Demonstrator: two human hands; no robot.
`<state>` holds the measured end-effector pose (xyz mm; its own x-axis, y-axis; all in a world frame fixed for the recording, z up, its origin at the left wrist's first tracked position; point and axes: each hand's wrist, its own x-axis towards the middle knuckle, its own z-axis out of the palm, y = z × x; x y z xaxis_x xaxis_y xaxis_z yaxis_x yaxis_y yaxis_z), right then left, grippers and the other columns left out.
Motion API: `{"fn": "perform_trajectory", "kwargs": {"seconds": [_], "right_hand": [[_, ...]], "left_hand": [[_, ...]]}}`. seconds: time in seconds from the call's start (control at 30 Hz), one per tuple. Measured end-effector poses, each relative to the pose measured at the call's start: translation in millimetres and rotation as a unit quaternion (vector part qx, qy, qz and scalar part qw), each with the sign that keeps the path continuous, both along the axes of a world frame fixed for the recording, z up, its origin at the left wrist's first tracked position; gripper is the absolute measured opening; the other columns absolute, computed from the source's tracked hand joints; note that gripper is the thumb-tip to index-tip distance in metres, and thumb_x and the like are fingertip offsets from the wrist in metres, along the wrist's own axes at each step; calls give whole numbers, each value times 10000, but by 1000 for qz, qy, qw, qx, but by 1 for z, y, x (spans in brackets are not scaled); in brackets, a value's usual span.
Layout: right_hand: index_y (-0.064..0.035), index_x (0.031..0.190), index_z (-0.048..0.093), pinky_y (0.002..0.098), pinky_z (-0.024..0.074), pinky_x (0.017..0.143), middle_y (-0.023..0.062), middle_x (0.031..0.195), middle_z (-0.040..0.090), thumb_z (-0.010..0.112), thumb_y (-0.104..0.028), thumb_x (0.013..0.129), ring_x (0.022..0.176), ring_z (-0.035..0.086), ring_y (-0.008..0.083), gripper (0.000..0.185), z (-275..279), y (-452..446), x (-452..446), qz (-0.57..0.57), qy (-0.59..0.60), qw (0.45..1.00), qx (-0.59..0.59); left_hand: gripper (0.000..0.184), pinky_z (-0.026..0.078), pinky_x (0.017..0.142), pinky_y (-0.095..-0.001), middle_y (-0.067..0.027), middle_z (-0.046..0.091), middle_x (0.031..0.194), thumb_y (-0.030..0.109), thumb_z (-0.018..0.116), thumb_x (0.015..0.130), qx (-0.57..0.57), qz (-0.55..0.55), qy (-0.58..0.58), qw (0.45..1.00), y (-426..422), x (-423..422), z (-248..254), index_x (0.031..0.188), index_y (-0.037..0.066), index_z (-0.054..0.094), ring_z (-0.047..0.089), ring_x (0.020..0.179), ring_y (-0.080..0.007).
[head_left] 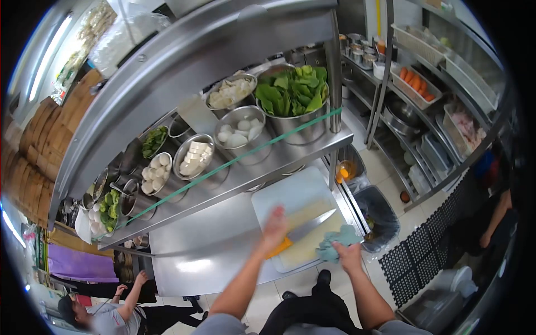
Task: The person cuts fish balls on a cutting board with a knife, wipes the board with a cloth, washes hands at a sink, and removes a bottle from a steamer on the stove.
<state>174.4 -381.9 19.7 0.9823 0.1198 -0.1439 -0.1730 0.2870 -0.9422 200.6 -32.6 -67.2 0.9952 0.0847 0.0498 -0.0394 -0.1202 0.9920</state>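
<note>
A light green cloth [336, 242] is bunched in my right hand [350, 257], at the right edge of a pale cutting board [273, 197]. On the board lies a large knife [310, 225] with an orange handle, its blade pointing up and to the right. My left hand [273, 230] is over the board, just left of the knife. Motion blurs its fingers, so I cannot make out whether they are open or closed. The board rests at the right end of a steel worktable [195, 229].
A steel shelf [234, 173] over the table holds metal pots of leafy greens [293, 92], white eggs [241, 133] and tofu cubes [196, 157]. Black-lined bins [379, 209] stand at right. One person [114, 318] is at lower left; another's arm [497, 218] shows at right.
</note>
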Motion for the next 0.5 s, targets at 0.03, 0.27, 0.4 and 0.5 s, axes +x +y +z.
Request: {"fn": "perform_trajectory", "kwargs": {"seconds": [0.03, 0.27, 0.4, 0.5], "right_hand": [[-6, 1204, 603, 331, 556, 863, 65, 1066, 688, 714, -40, 914, 969, 673, 179, 311, 9, 13, -2, 39, 12, 998, -42], [-58, 1304, 602, 307, 600, 771, 35, 1099, 695, 697, -81, 972, 989, 680, 135, 346, 50, 30, -54, 144, 181, 968, 93], [-68, 1281, 650, 327, 617, 744, 41, 1123, 708, 600, -161, 1037, 987, 677, 134, 266, 28, -62, -72, 23, 93, 986, -134], [-93, 1330, 621, 344, 610, 775, 57, 1159, 700, 589, -334, 1051, 999, 672, 148, 370, 33, -142, -101, -38, 150, 983, -101]], "left_hand": [[724, 296, 1224, -426, -154, 434, 1574, 404, 637, 1031, 301, -64, -53, 950, -69, -41, 57, 1591, 43, 352, 392, 1469, -302], [448, 362, 1164, -413, -187, 603, 1400, 223, 703, 971, 76, -16, 44, 996, -147, -120, 144, 1356, 15, 603, 512, 1376, -322], [314, 489, 1002, -398, -165, 694, 1175, 219, 704, 959, 264, 46, -41, 963, -112, -117, 91, 1207, 28, 672, 656, 1092, -304], [395, 468, 1032, -421, -173, 624, 1299, 222, 630, 993, 128, -34, 67, 989, -150, -92, 167, 1327, 15, 586, 636, 1111, -297]]}}
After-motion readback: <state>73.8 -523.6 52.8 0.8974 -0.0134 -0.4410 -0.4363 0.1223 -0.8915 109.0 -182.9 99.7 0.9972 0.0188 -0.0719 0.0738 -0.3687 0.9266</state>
